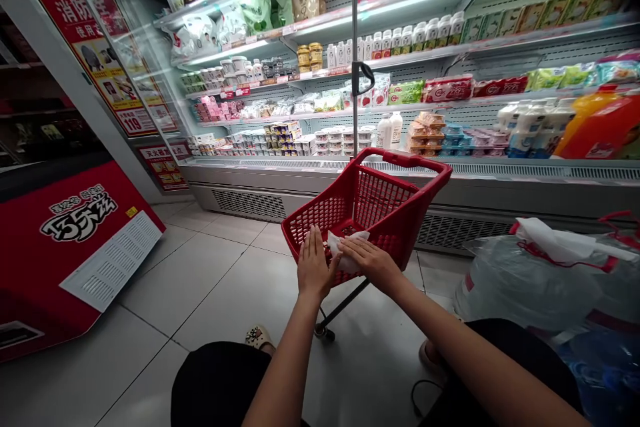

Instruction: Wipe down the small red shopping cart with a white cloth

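Head view: your left hand (314,263) is at the near side of the red shopping cart (373,197), palm down, fingers straight and close together, pointing up and away from you. They are released, clenched on nothing. Its thumb reaches toward the white wipe (345,264).

Your right hand (373,260) comes in from the right and lies over the wipe, fingers extended and slanting left. Whether they grasp it or only press on it, you cannot tell from here; the thumb is hidden. The wipe is at the cart's near rim, crumpled, with edges showing above and below the right hand.

Cart: perforated basket, handle bar on the far side, dark leg slanting down to a caster (325,332) on the tiled floor (220,280). Your black-clad knees (220,383) flank your forearms; a patterned clog (259,336) shows beside the left one.

Behind the cart: refrigerated display case (240,180), lit shelves of bottles, cups, cartons and pouches. A black door handle (367,78) stands above the cart; large orange bottles (597,123) sit toward the right end.

Left: red chest freezer (75,240), fire-safety poster (107,57) beyond it. Right: plastic-wrapped water jugs (525,280), white material (560,240) draped on top.
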### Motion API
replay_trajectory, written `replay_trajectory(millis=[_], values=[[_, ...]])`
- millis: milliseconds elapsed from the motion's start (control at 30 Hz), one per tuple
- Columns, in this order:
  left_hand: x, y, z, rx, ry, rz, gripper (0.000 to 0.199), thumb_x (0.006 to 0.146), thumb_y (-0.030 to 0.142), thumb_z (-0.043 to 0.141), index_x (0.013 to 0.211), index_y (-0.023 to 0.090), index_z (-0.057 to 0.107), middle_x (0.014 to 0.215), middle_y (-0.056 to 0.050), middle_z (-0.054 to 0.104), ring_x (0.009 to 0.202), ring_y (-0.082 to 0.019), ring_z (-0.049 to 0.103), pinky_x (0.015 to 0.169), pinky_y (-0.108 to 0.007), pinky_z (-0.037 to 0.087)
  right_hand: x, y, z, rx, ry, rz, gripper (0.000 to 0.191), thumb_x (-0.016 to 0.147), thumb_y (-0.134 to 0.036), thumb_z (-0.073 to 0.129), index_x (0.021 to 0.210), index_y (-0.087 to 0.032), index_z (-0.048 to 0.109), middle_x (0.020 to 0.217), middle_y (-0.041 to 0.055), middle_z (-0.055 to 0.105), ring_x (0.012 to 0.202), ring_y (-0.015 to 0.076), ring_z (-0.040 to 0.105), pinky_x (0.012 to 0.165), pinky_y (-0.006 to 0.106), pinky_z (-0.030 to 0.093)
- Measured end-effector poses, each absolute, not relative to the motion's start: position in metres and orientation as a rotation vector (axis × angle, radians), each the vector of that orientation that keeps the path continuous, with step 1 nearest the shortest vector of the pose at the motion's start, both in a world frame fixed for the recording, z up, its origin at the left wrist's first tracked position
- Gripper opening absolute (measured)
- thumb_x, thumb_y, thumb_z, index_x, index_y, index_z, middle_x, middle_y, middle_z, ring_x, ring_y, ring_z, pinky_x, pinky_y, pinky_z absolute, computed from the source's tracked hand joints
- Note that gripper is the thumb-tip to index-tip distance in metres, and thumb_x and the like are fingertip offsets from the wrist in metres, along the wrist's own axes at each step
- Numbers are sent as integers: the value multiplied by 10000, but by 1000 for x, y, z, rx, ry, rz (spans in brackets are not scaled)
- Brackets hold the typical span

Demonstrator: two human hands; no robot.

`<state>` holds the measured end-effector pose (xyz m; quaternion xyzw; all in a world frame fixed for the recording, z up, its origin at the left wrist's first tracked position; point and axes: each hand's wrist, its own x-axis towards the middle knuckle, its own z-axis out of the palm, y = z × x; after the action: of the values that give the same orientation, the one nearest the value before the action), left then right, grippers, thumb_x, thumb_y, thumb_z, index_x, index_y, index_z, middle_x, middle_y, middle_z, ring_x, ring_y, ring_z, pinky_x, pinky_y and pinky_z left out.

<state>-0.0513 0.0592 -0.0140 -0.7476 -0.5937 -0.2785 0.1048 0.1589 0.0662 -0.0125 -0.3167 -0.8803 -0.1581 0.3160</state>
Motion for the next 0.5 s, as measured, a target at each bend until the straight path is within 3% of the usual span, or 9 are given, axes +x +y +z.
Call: replay_trajectory(millis=[167,333,500], values=[[-74,54,-8,-2238,-1720,-769,820,1045,617,369,1686,221,45,1735,-98,213,1596,-278,232,1276,-494,273,199,77,-10,-944,-2251,-428,627,932,-39,475,1542,-179,488,1541,126,555,1421,249,530,1201,478,444],[-72,51,-6,-2268,-1660,-766,927,997,570,513,1684,220,-1,1736,-96,210,1596,-283,234,1292,-487,228,169,68,-20,-1003,-2217,-407,640,913,-21,470,1535,-169,503,1537,130,558,1428,256,523,1210,471,434],[-75,50,-9,-2291,-1637,-818,1074,870,280,624,1674,201,-84,1738,-108,201,1583,-302,267,1286,-508,243,95,52,-27,-852,-2267,-383,605,913,2,445,1493,-137,547,1512,111,587,1425,221,526,1220,420,425]])
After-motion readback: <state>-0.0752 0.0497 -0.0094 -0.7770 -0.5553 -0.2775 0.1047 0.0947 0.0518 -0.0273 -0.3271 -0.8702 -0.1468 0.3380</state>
